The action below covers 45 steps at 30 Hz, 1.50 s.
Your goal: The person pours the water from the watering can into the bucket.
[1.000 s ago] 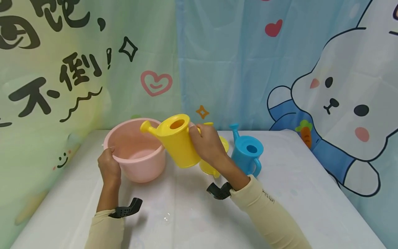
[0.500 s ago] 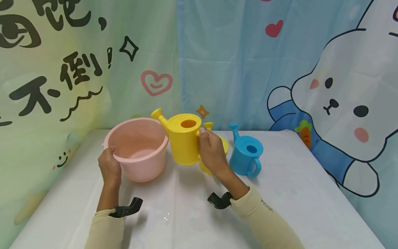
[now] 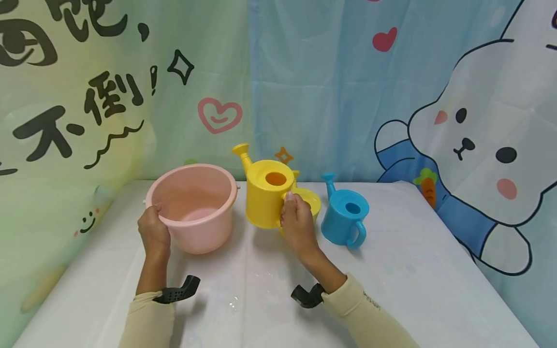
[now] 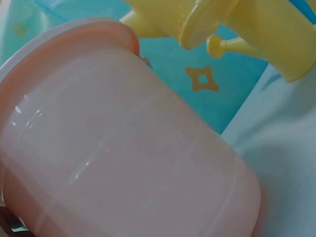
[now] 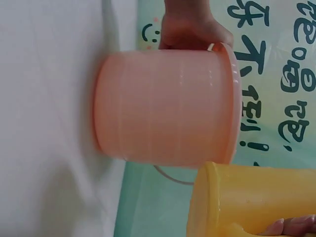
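A pink bucket stands on the left of the table, its mouth up. My left hand grips its rim on the near left side. In my right hand is the handle of a yellow watering can, held upright just right of the bucket, its spout toward the back left. The right wrist view shows this yellow can close to the lens, with fingertips at the handle. Behind my right hand a second yellow watering can is partly hidden.
A blue watering can stands right of the yellow ones, handle toward me. White cloth covers the table. A printed curtain hangs behind the table's back edge. Small droplets show on the cloth in front.
My right hand has drawn the yellow watering can right, away from above the bucket's rim, and brought it from tilted to upright. My left hand has stayed on the bucket.
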Each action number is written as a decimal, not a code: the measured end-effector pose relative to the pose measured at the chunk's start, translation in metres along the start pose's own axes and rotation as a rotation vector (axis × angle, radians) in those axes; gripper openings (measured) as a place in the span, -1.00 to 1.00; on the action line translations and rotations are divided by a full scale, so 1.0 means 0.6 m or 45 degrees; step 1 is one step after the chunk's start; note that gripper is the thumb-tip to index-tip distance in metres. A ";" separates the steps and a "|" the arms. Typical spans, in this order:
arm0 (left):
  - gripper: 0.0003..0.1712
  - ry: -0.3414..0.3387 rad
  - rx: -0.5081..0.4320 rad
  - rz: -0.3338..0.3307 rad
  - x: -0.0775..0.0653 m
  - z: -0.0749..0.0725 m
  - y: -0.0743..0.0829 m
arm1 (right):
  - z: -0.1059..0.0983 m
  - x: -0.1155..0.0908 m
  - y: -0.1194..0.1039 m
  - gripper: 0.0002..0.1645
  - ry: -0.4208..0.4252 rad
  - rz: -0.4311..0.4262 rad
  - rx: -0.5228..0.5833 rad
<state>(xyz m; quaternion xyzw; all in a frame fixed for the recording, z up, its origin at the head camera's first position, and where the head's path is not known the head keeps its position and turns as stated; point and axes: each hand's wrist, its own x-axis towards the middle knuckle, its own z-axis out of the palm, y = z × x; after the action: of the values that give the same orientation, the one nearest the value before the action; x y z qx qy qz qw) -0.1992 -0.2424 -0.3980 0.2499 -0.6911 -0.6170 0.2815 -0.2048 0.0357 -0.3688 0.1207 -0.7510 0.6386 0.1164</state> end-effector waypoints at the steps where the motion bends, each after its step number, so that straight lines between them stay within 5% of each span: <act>1: -0.35 0.004 -0.001 0.005 0.000 0.000 0.000 | 0.002 -0.003 0.002 -0.52 -0.008 0.002 0.004; 21: -0.38 0.044 0.021 0.042 0.007 -0.004 0.002 | 0.030 -0.045 0.048 -0.61 -0.139 0.160 0.028; 31: -0.36 0.022 0.014 0.025 0.008 -0.002 -0.004 | 0.043 -0.051 0.074 -0.57 -0.149 0.214 -0.078; 45: -0.35 0.003 0.011 0.028 0.005 0.000 -0.008 | 0.043 -0.038 0.110 -0.56 -0.210 0.298 -0.049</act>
<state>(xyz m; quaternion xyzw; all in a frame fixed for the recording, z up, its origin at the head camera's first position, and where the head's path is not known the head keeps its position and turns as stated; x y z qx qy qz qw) -0.2014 -0.2449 -0.4022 0.2444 -0.6961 -0.6106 0.2880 -0.2056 0.0212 -0.4418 0.0823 -0.7791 0.6212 -0.0188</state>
